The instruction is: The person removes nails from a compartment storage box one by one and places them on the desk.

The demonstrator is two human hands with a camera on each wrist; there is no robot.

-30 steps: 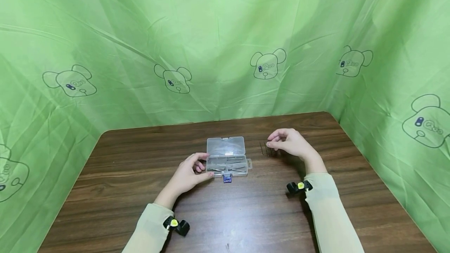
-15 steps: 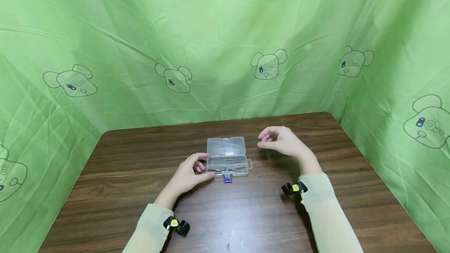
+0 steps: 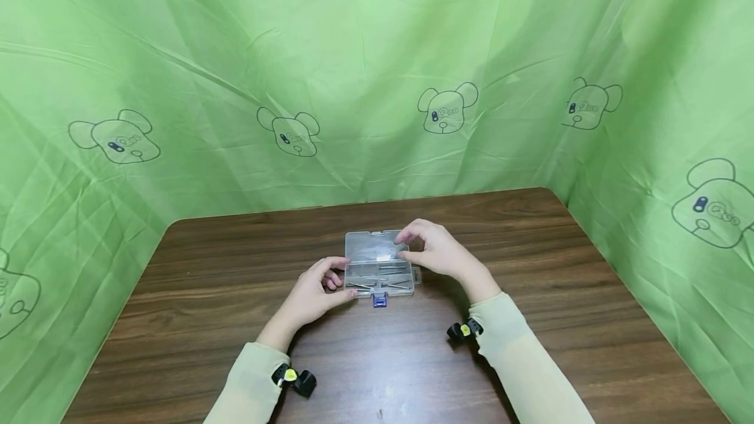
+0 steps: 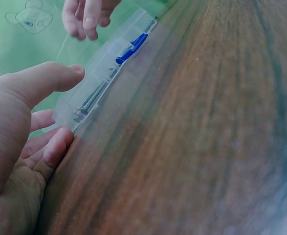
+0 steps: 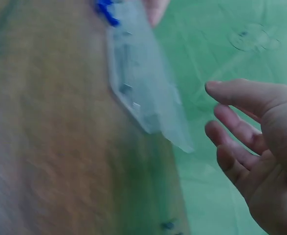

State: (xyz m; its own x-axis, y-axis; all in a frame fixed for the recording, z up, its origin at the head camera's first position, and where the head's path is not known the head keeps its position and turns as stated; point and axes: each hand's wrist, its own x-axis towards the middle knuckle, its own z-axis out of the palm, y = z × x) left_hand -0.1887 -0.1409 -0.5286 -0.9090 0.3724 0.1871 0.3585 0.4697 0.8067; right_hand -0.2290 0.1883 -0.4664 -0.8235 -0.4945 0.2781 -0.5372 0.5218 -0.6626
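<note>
A clear plastic box (image 3: pixel 362 273) lies on the table with its lid (image 3: pixel 366 246) tipped back and a blue latch (image 3: pixel 379 300) at the front. Inside its compartments lie slim metal nails (image 4: pixel 90 100), their flat heads visible in the left wrist view. My left hand (image 3: pixel 312 290) grips the box's left end, thumb at the front corner and index finger near the hinge. My right hand (image 3: pixel 438 254) hovers over the box's right side by the lid. In the right wrist view its thumb and fingers stand apart with nothing seen between them.
Small dark objects (image 5: pixel 168 225), too blurred to identify, lie on the table to the right of the box. A clear hanging tab (image 3: pixel 417 275) sticks out from the box's right end. Green cloth (image 3: pixel 365 149) hangs behind the wooden table (image 3: pixel 235 247).
My right hand has moved left from the thin upright pieces on the table to the lid, and now covers that spot in the head view. The left hand and box have stayed put.
</note>
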